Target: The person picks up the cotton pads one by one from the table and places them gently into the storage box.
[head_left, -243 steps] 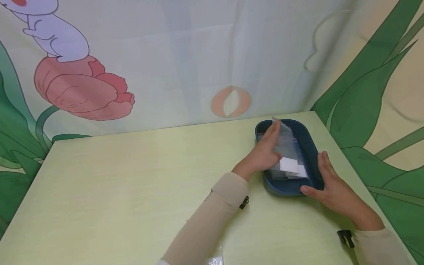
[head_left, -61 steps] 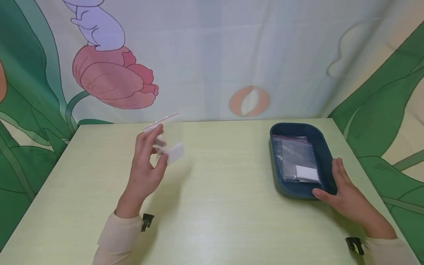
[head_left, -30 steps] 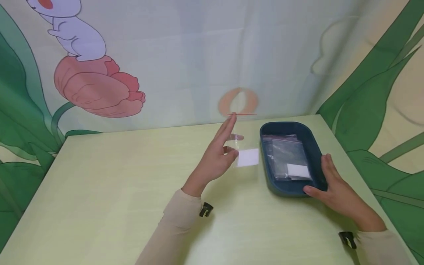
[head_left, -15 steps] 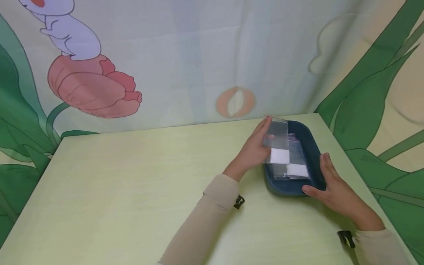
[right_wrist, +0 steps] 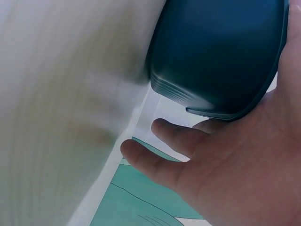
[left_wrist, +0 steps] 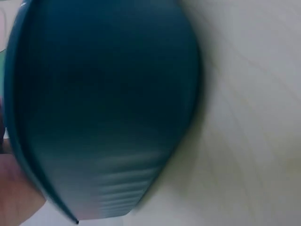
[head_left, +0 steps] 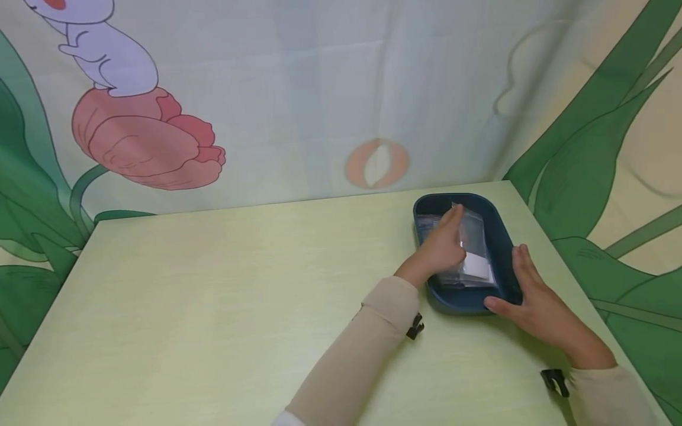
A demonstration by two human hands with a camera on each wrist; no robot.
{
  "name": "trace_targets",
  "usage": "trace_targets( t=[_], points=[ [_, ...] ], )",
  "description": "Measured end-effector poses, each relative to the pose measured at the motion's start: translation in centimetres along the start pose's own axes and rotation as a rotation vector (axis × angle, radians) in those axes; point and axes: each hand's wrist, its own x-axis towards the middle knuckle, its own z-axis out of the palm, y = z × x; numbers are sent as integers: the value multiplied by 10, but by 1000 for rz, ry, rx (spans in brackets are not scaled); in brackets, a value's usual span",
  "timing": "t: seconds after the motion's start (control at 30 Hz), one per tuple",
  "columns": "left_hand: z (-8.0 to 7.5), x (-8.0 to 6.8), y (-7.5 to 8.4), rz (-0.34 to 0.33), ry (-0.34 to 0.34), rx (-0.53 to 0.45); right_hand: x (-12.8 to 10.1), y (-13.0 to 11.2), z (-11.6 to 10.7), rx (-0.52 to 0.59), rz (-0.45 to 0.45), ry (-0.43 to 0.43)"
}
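A clear bag with a white card inside was brought down into the blue tray by the left hand. Half a second earlier it had been held upright just above the tray's left wall; a second earlier it had been carried over the tabletop left of the tray, and two seconds earlier well left of it. The bag was now seen lying low inside the tray, on top of the other bags already stacked there. The left grip was extended over the bag with fingers nearly straight, touching or pressing it; whether a pinch was kept on its edge cannot be told, since the fingers hid that edge. In the left wrist view only the tray's blurred outer wall was shown.

The right hand was kept where it had been throughout, at the tray's near right corner. Its grip was spread, thumb at the near rim and fingers laid along the right wall, so that the tray was steadied against the palm.

It is judged that the bag was delivered into the tray, with only the release left.
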Motion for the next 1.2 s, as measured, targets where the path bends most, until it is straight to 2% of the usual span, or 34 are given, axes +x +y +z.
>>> trace_targets(
  t=[0.1, 0.27, 0.57, 0.87, 1.07, 1.2],
  points=[
    [4, 3, 2, -44, -28, 38, 0, 0, 0, 3, 2, 0],
    [8, 5, 5, -87, -62, 187, -1, -1, 0, 7, -6, 5],
    [14, 6, 5, -100, -78, 312, -1, 0, 1, 10, -26, 14],
    [16, 3, 7, -112, -69, 331, -1, -1, 1, -1, -17, 19],
    [14, -1, 12, -168, -50, 306, -1, -3, 2, -4, -23, 21],
    [11, -3, 16, -213, -61, 272, -2, -3, 1, -6, -19, 19]
  ],
)
